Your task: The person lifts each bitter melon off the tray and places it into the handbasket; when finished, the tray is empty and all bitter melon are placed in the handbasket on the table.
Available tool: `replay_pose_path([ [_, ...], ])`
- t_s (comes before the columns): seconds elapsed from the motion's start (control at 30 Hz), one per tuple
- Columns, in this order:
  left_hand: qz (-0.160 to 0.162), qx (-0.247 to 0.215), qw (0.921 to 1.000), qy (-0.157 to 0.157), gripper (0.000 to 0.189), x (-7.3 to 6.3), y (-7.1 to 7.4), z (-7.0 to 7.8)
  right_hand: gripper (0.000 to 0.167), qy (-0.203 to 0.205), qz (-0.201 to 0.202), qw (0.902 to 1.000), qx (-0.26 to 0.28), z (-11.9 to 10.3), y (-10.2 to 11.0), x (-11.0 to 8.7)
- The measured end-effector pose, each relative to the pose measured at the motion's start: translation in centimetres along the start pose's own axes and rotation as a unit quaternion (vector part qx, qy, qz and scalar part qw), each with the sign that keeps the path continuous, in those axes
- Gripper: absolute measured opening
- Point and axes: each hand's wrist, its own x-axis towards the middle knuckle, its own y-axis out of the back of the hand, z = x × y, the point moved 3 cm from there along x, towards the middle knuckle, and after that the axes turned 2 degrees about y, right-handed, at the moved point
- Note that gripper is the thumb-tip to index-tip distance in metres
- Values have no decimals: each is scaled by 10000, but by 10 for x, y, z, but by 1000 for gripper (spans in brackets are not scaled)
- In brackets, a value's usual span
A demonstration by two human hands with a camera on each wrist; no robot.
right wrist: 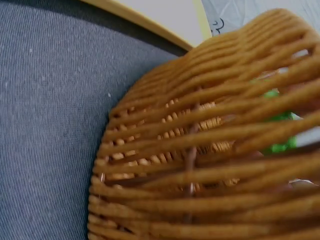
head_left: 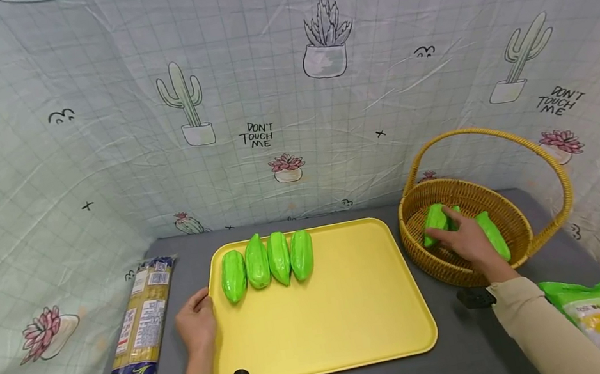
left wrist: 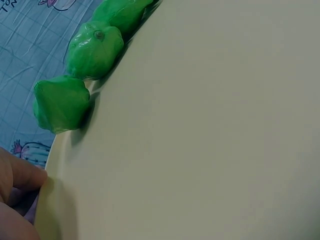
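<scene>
Right hand (head_left: 468,242) is down in the brown woven wicker basket (head_left: 440,266), thumb and fingers gripping a glossy bright-green ribbed oblong piece (head_left: 433,222) near the basket's left inner wall. Second green piece (head_left: 456,209) sits mostly hidden behind the fingers; third green piece (head_left: 494,239) lies to the right of the hand. Right wrist cam mostly sees basket weave. Left hand (head_left: 198,322) pinches the left rim of the flat yellow rectangular tray (head_left: 353,308). Four matching green pieces (head_left: 279,258) stand in a side-by-side row at the tray's far left, nearest one just beside that hand. Edges: tray's right rim runs just beside the basket; arched wicker handle (head_left: 564,183) rises beyond the right wrist. Room: bare yellow surface from the row to the right rim, and toward the near rim.
</scene>
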Motion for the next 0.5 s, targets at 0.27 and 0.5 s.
replay_pose_path([
  [0.27,49,7,10000,-1,32,1,0,0,93,-110,-81,9999,-34,4,4,-3],
  [0.5,66,29,10000,-36,32,1,0,0,93,-150,-269,9995,11,7,3,2],
])
